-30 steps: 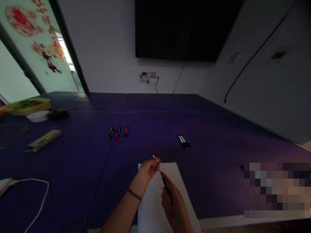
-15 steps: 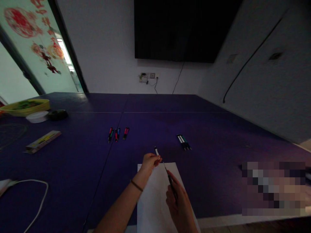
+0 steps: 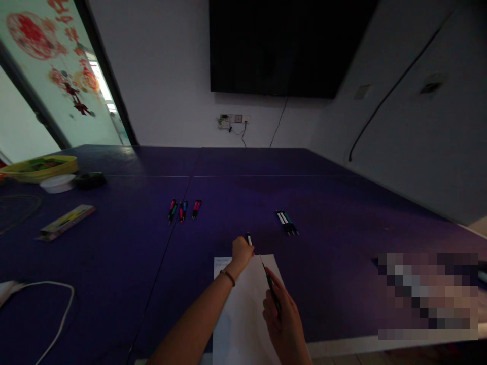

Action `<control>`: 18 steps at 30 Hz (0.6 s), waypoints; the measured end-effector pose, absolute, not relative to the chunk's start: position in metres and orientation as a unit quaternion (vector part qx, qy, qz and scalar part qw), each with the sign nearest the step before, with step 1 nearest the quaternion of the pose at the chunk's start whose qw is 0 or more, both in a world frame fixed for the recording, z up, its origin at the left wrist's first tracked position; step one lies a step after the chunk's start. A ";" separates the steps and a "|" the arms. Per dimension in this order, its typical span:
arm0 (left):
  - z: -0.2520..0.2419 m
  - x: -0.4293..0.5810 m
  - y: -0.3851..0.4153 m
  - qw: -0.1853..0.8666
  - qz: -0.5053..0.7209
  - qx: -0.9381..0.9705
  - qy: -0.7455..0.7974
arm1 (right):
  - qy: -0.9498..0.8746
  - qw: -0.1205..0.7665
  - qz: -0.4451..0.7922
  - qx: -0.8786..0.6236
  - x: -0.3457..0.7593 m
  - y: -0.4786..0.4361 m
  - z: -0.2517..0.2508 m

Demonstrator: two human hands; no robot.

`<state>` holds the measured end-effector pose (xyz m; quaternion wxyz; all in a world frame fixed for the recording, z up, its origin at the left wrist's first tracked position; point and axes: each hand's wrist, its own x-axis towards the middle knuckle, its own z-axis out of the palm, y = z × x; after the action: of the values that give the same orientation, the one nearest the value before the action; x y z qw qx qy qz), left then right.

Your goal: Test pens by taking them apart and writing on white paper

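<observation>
My left hand (image 3: 242,251) is closed on a white-and-black pen (image 3: 249,238), just past the far edge of the white paper (image 3: 243,324). A dark band circles the left wrist. Over the paper's right side, my right hand (image 3: 279,304) has its fingers wrapped round a dark, slim tool (image 3: 273,290) with a thin pale tip pointing away toward the left hand. Beyond, on the purple table, lies a row of white and teal pens (image 3: 287,223). Several pink, green and blue pens (image 3: 181,211) lie in small groups farther left.
At the left are a flat box (image 3: 67,222), a yellow basket (image 3: 41,175), a white lid (image 3: 58,184), a dark round dish (image 3: 90,180) and a white cable (image 3: 70,309). A blurred patch covers the right front. A screen hangs on the wall.
My left hand has shifted slightly right and turned, with the pen now more upright. My right hand and its tool have moved a little right and nearer.
</observation>
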<state>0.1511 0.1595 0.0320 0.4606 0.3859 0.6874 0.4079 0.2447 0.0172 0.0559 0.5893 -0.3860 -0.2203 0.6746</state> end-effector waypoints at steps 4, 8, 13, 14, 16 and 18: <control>0.035 0.152 0.162 0.431 0.396 0.416 0.696 | -0.215 0.590 0.682 -0.375 0.245 0.016 0.059; 0.041 0.152 0.162 0.418 0.397 0.431 0.694 | -0.209 0.594 0.684 -0.369 0.244 0.016 0.062; 0.046 0.151 0.162 0.432 0.401 0.434 0.681 | -0.204 0.596 0.685 -0.367 0.243 0.017 0.063; 0.046 0.149 0.161 0.437 0.404 0.434 0.677 | -0.206 0.593 0.686 -0.368 0.243 0.017 0.063; 0.049 0.145 0.160 0.449 0.411 0.433 0.665 | -0.212 0.589 0.686 -0.370 0.243 0.018 0.062; 0.054 0.141 0.155 0.463 0.418 0.432 0.651 | -0.217 0.587 0.687 -0.369 0.242 0.019 0.062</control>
<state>0.1412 0.1549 0.0537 0.4630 0.4325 0.6509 0.4181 0.2419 0.0190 0.0623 0.5872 -0.3690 -0.2169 0.6871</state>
